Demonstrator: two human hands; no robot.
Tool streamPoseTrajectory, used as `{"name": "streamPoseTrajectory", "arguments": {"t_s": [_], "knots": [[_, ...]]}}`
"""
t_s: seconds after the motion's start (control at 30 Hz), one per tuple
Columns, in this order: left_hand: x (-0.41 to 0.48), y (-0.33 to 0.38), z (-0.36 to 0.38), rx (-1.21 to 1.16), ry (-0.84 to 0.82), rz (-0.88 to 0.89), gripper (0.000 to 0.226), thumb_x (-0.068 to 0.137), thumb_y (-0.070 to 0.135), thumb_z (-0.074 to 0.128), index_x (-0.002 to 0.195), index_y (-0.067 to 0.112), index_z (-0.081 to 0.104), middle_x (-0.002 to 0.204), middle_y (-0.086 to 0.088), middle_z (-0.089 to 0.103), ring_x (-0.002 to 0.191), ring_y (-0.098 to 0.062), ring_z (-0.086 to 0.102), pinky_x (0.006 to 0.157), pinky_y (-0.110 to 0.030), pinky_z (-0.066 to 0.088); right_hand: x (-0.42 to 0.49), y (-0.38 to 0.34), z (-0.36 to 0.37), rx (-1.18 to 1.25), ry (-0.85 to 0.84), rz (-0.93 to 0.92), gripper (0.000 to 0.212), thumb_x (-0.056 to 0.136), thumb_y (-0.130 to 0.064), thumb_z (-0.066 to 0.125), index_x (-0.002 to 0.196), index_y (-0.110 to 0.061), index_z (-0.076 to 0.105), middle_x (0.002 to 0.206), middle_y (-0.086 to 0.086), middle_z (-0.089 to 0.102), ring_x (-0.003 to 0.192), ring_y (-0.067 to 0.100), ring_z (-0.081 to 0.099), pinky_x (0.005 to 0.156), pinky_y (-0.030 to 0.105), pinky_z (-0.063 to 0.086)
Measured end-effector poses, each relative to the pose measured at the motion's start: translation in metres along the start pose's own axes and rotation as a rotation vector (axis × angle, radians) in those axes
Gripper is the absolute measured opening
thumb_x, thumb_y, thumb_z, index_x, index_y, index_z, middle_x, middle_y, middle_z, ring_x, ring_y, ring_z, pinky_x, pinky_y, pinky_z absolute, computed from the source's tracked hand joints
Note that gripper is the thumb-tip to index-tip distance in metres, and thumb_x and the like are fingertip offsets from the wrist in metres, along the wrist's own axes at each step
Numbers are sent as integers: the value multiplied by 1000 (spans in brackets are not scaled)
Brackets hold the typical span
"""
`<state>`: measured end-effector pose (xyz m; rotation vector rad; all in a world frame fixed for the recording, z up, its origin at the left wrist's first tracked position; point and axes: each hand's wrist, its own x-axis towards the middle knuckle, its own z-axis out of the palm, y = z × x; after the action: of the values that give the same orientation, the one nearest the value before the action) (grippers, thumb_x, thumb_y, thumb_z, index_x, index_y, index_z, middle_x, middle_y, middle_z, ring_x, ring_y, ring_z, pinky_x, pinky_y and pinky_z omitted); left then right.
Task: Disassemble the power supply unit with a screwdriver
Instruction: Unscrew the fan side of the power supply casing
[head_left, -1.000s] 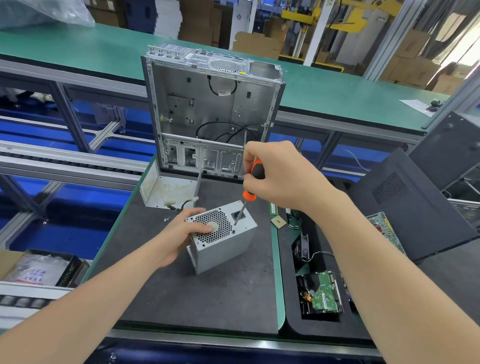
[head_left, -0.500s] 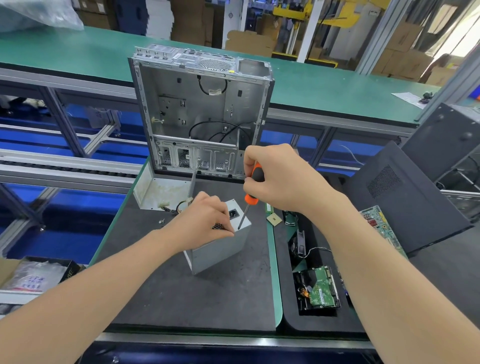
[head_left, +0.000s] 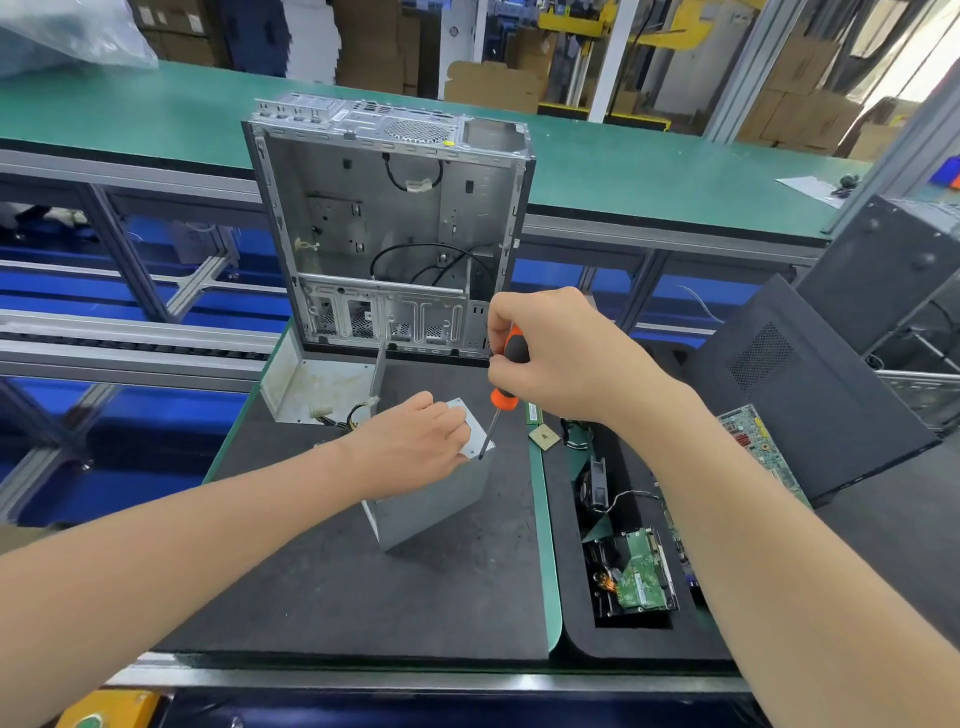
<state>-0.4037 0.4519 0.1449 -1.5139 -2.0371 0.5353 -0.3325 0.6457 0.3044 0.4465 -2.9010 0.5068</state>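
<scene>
A grey metal power supply unit (head_left: 431, 506) stands on the dark foam mat (head_left: 332, 587) in the middle. My left hand (head_left: 415, 444) lies over its top face, fingers curled round the top edge, hiding most of that face. My right hand (head_left: 550, 358) grips the orange and black screwdriver (head_left: 506, 382) above it. The shaft slants down and its tip meets the top face near the right corner, just beside my left fingertips.
An opened, empty computer case (head_left: 387, 228) stands upright behind the unit, with a white tray (head_left: 311, 389) and loose cables at its foot. To the right a recessed bin (head_left: 631, 577) holds a hard drive and a fan; a circuit board (head_left: 761, 447) and black case panels (head_left: 810, 384) lie beyond.
My left hand slid from the unit's left side onto its top face, covering the fan grille. The screwdriver tip shifted toward the top's right corner. The camera view shifted slightly.
</scene>
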Motion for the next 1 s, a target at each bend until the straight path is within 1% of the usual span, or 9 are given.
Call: {"name": "streamPoseTrajectory", "arguments": {"t_s": [0.17, 0.23, 0.33, 0.43, 0.53, 0.63, 0.73, 0.87, 1.0], "knots": [[8, 2, -7, 38, -239, 22, 22, 89, 17, 65, 70, 26, 61, 66, 4, 34, 62, -22, 27, 55, -32, 27, 0, 2, 1, 5, -10, -5, 8, 87, -17, 66, 88, -20, 59, 66, -11, 64, 63, 1, 55, 52, 26, 39], [12, 8, -9, -12, -362, 28, 21, 91, 5, 57, 87, 24, 65, 71, 3, 36, 68, -20, 42, 56, -33, 26, 1, 2, 1, 7, -13, -7, 7, 87, -17, 66, 89, -19, 60, 67, -10, 65, 63, 2, 55, 54, 29, 45], [15, 11, -8, -82, -392, 37, 47, 94, -6, 31, 121, 16, 63, 89, -1, 54, 89, -24, 61, 58, -34, 24, 1, 3, 1, 10, -19, -9, 7, 87, -17, 66, 91, -18, 61, 69, -10, 66, 63, 3, 57, 57, 31, 51], [19, 8, -24, -239, -292, -291, 11, 93, 21, 66, 103, 22, 70, 78, 9, 51, 74, -19, 58, 50, -28, 17, 1, 5, 1, 13, -24, -7, 7, 87, -17, 66, 91, -18, 61, 69, -10, 66, 62, 2, 57, 57, 30, 51], [3, -6, -8, -809, -136, -727, 35, 106, 42, 47, 80, 20, 49, 75, 7, 43, 74, -25, 54, 62, -36, 38, 0, 7, 1, 18, -18, -13, 7, 88, -17, 66, 90, -20, 60, 67, -11, 67, 60, -4, 60, 52, 26, 45], [-30, -26, 3, -979, 52, -1080, 34, 107, 37, 51, 79, 19, 46, 81, 3, 52, 71, -18, 52, 62, -37, 40, 3, 7, 1, 58, -18, -26, 9, 88, -14, 63, 88, -21, 56, 64, -9, 71, 60, -6, 58, 48, 21, 36], [-75, -28, 18, -1041, 114, -1336, 25, 107, 29, 55, 85, 16, 52, 81, 2, 58, 73, -14, 53, 63, -33, 37, 10, 2, 5, 153, 48, -28, 12, 87, -14, 65, 91, -19, 55, 64, -9, 73, 60, 0, 60, 48, 17, 38], [-130, -4, 38, -1073, -6, -1471, 17, 101, 24, 68, 90, 13, 64, 83, -1, 68, 76, -17, 62, 68, -31, 44, 22, -13, 19, 245, 171, -66, 28, 79, -15, 71, 100, -21, 54, 71, -7, 71, 76, 19, 62, 61, 31, 49], [-159, 26, 57, -1016, -110, -1438, 13, 93, 24, 79, 84, 21, 70, 83, 6, 67, 77, -4, 59, 72, -25, 39, 35, -21, 43, 196, 186, -129, 28, 80, -15, 71, 103, -18, 56, 78, -4, 60, 73, 22, 53, 61, 31, 40]]}}
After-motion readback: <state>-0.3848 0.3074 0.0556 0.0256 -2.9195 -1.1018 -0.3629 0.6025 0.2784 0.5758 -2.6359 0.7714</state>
